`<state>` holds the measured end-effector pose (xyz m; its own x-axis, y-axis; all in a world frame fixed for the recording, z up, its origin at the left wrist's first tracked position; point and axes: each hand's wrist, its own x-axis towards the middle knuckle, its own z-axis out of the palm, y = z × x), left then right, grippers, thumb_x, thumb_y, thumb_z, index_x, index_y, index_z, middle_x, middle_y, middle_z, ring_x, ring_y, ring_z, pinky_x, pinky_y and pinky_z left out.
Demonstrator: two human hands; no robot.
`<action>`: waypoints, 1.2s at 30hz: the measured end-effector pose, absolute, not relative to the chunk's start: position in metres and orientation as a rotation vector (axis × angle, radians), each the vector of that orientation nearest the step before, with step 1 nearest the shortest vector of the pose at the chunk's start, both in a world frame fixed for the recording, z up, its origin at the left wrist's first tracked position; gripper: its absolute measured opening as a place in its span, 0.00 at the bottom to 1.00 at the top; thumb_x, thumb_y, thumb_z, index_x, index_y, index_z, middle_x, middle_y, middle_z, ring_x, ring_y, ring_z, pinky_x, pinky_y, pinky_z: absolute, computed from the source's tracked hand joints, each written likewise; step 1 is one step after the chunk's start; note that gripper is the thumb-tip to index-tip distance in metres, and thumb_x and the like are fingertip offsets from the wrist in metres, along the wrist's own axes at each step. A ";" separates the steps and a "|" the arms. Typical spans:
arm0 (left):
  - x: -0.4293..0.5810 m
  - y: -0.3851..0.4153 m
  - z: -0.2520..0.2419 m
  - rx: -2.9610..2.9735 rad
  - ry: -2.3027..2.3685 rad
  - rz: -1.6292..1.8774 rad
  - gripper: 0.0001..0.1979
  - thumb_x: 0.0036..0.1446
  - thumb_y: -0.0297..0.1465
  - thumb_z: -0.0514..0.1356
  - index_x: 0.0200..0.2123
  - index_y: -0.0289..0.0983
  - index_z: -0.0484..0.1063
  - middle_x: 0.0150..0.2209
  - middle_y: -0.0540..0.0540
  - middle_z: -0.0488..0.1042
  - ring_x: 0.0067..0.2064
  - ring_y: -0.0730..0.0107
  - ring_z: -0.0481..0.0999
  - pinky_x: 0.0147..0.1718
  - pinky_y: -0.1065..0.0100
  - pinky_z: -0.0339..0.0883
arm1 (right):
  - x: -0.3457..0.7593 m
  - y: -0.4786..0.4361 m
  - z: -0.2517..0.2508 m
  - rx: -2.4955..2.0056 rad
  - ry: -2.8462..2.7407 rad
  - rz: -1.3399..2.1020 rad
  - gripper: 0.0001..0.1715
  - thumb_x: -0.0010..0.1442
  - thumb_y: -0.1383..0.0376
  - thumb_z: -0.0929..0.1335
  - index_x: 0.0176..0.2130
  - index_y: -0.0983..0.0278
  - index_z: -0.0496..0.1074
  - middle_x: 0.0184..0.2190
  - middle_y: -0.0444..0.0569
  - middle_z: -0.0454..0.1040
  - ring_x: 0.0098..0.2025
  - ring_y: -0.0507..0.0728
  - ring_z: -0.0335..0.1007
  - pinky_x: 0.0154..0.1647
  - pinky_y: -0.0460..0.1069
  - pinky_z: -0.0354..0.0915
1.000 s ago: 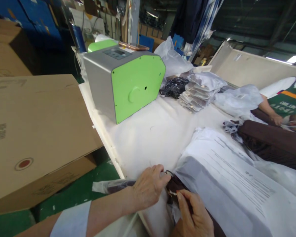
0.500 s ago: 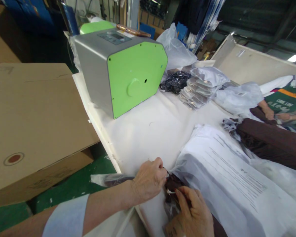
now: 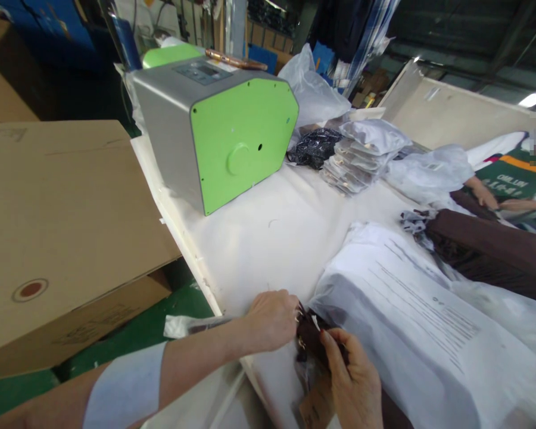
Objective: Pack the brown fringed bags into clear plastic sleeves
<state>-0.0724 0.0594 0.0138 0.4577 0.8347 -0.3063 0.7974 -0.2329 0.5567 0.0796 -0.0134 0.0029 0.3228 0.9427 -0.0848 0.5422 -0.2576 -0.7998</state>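
Observation:
At the near edge of the table, my left hand (image 3: pixel 273 320) is closed in a fist on dark brown fabric (image 3: pixel 311 338). Close by on its right, my right hand (image 3: pixel 356 376) pinches the same fabric between thumb and fingers. A small white piece (image 3: pixel 315 322) shows just above the right fingertips; I cannot tell what it is. Beneath the right hand hangs a brown card tag (image 3: pixel 315 406), partly covered. The fabric's lower part is hidden behind that hand. A printed clear plastic bag (image 3: pixel 402 298) lies directly to the right.
A grey and green machine (image 3: pixel 245 143) stands on the white table (image 3: pixel 259 238). Behind lie stacked bagged packets (image 3: pixel 361 158). Folded brown garments (image 3: pixel 495 247) rest at the right. A large cardboard box (image 3: pixel 71 208) borders the table's left. Another person's hands (image 3: pixel 485 193) work at far right.
My right hand has shifted slightly up, still pinching. The left fist has turned a little, with its knuckles lower. More brown fabric and the white piece now show between the hands.

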 end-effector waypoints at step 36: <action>-0.080 0.062 0.006 1.953 1.315 0.171 0.13 0.46 0.30 0.53 0.32 0.42 0.76 0.31 0.46 0.77 0.35 0.61 0.75 0.32 0.67 0.65 | 0.068 0.020 0.019 -2.019 -1.682 0.819 0.13 0.48 0.54 0.61 0.28 0.60 0.66 0.22 0.45 0.73 0.24 0.55 0.68 0.26 0.49 0.60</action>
<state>-0.0796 0.0620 0.0065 0.4601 0.8393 -0.2896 0.7374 -0.1796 0.6512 0.0675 0.0201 0.0193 0.1106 0.9759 -0.1881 0.7499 -0.2062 -0.6286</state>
